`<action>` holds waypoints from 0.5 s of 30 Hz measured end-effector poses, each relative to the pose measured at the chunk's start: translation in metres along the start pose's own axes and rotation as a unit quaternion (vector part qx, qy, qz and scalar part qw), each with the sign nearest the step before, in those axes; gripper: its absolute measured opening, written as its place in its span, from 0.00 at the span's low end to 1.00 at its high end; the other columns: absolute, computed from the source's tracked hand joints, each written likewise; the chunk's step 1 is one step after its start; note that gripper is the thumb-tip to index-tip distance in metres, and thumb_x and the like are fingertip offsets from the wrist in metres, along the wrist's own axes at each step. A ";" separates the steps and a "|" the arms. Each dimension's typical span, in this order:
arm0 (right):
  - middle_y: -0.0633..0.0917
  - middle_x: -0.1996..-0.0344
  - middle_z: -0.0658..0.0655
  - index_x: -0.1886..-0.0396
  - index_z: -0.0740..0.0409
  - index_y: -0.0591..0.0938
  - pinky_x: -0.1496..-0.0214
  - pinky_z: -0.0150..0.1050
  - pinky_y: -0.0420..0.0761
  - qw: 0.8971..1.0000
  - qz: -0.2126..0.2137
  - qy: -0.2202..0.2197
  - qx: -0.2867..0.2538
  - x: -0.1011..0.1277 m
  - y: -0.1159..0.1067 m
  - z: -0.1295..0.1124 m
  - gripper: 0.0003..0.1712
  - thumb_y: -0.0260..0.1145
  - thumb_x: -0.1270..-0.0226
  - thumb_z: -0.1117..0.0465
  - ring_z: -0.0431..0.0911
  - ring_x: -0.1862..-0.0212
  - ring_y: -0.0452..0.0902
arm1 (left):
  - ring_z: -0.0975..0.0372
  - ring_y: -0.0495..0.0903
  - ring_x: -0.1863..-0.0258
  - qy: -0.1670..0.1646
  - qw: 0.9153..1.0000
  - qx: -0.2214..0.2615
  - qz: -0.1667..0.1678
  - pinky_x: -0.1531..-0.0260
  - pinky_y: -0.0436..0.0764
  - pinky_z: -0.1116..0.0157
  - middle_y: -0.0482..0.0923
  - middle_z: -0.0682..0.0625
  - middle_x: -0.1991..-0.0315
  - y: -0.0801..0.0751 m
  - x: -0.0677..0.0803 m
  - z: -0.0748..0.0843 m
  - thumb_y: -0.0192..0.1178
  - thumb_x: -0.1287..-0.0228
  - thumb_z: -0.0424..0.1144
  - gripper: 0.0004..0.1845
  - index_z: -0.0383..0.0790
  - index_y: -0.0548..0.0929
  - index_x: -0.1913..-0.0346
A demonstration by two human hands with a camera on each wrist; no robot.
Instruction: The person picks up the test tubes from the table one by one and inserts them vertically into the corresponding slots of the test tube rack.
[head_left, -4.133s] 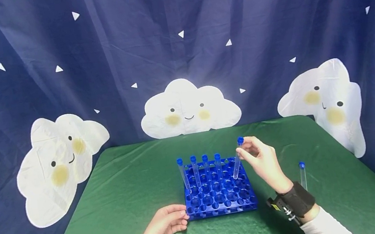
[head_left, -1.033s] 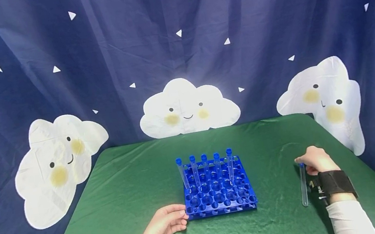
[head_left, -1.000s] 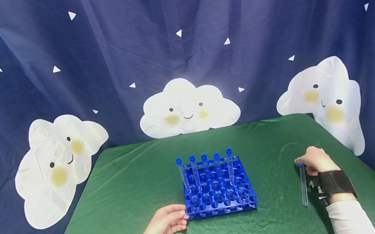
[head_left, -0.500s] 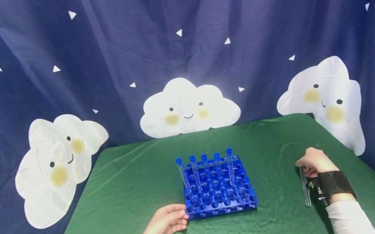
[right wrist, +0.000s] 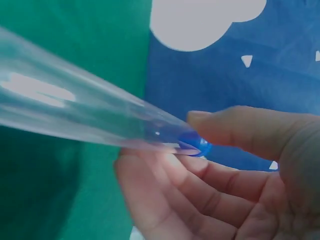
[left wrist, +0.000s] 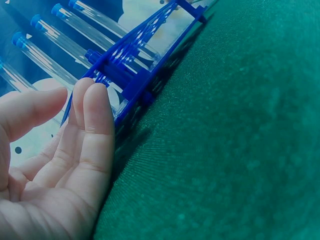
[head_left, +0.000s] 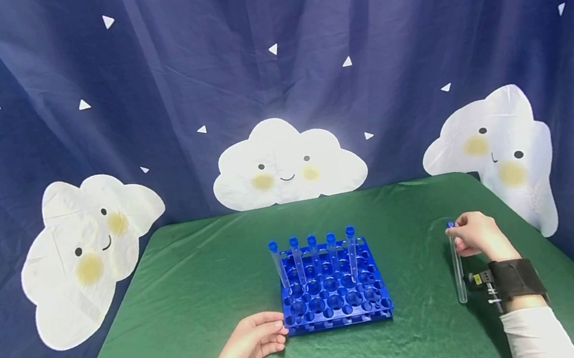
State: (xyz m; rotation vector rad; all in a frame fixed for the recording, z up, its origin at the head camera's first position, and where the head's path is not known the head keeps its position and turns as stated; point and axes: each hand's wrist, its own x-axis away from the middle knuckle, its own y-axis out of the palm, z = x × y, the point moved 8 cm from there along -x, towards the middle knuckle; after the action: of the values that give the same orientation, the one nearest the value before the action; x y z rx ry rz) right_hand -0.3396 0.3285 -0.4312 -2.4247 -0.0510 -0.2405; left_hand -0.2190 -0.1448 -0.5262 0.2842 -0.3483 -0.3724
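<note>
My right hand (head_left: 478, 234) pinches a clear test tube (head_left: 459, 277) near its blue cap (right wrist: 192, 144), between thumb and fingers. The tube hangs nearly upright, right of the blue test tube rack (head_left: 338, 318). At the rack's near left corner is my left hand (head_left: 252, 342), its thumb and fingertips gripping that corner. In the left wrist view, the rack's edge (left wrist: 135, 82) passes between thumb and fingers (left wrist: 97, 115). Several capped test tubes (head_left: 352, 256) stand in the rack's holes in a row toward the back, the leftmost one tilted.
A green cloth covers the table (head_left: 191, 280). Behind it hangs a dark blue curtain (head_left: 272, 82) with white clouds and small triangles. Black straps with small devices (head_left: 516, 278) sit on both wrists.
Earlier, the right hand left a tube in the rack and reached right to another lying on the table. It has now lifted that tube. The left hand has stayed at the rack's corner.
</note>
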 end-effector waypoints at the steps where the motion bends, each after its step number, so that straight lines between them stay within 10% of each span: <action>1: 0.80 0.84 0.49 0.55 0.76 0.72 0.70 0.39 0.88 1.000 0.007 -0.006 -0.003 0.000 -0.001 -0.003 0.18 0.59 0.33 0.62 0.39 0.78 0.81 | 0.65 0.84 0.68 0.000 1.000 0.000 0.000 0.62 0.86 0.68 0.85 0.52 0.65 0.000 0.000 0.000 0.59 0.33 0.33 0.13 0.33 0.77 0.47; 15: 0.86 0.71 0.67 0.53 0.71 0.76 0.75 0.30 0.85 0.973 0.165 -0.159 0.012 0.032 -0.015 -0.074 0.18 0.63 0.30 0.59 0.36 0.80 0.82 | 0.65 0.84 0.68 -0.003 1.000 -0.003 0.004 0.61 0.86 0.68 0.85 0.51 0.65 -0.001 -0.001 -0.001 0.58 0.33 0.33 0.13 0.33 0.77 0.48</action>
State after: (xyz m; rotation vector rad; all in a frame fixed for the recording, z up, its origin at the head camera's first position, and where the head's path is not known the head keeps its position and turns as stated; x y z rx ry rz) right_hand -0.3211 0.2909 -0.3606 -2.3803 0.2025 0.2979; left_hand -0.2195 -0.1453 -0.5278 0.2757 -0.3533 -0.3669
